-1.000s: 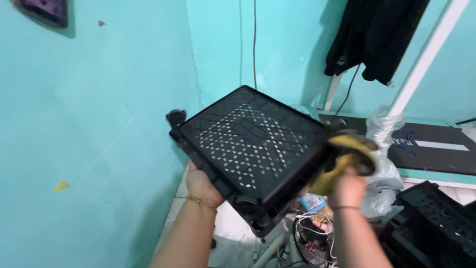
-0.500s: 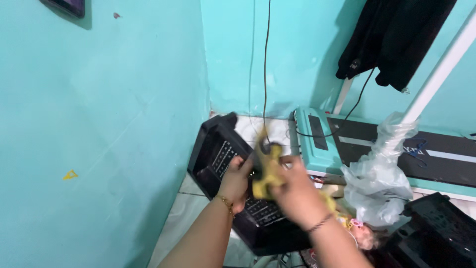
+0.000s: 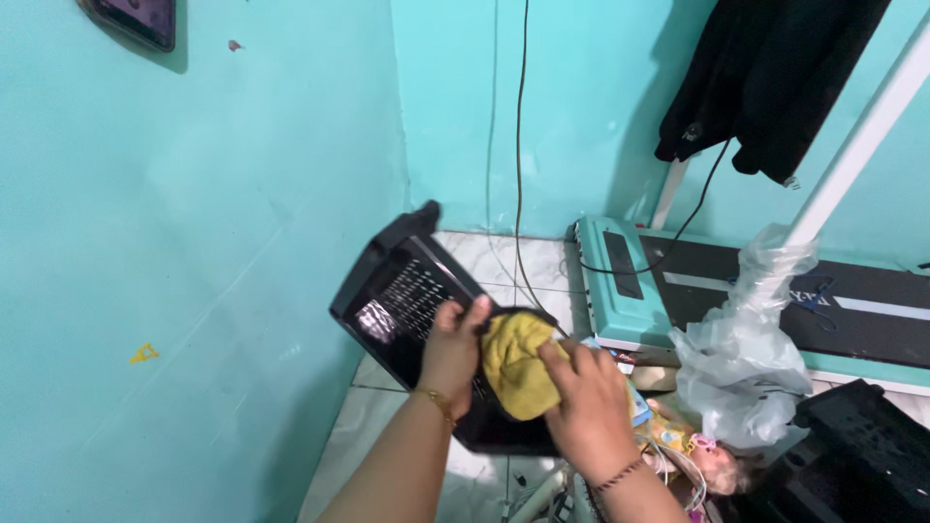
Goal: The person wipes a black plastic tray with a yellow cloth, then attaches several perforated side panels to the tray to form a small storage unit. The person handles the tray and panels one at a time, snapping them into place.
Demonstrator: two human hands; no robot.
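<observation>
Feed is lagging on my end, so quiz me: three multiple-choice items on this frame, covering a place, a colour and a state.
1. Where is the clear plastic bag?
A. right of the hands
B. on the left wall
C. on the black panel

2. What colour is the cloth?
A. red
B. yellow
C. white

3. How is the black perforated panel kept?
A. flat on the floor
B. hanging on a hook
C. held tilted in the left hand

Answers: 1 A, it sits by the treadmill. 2 B, the right hand presses a yellow cloth. 3 C, the left grip clasps its edge.
</observation>
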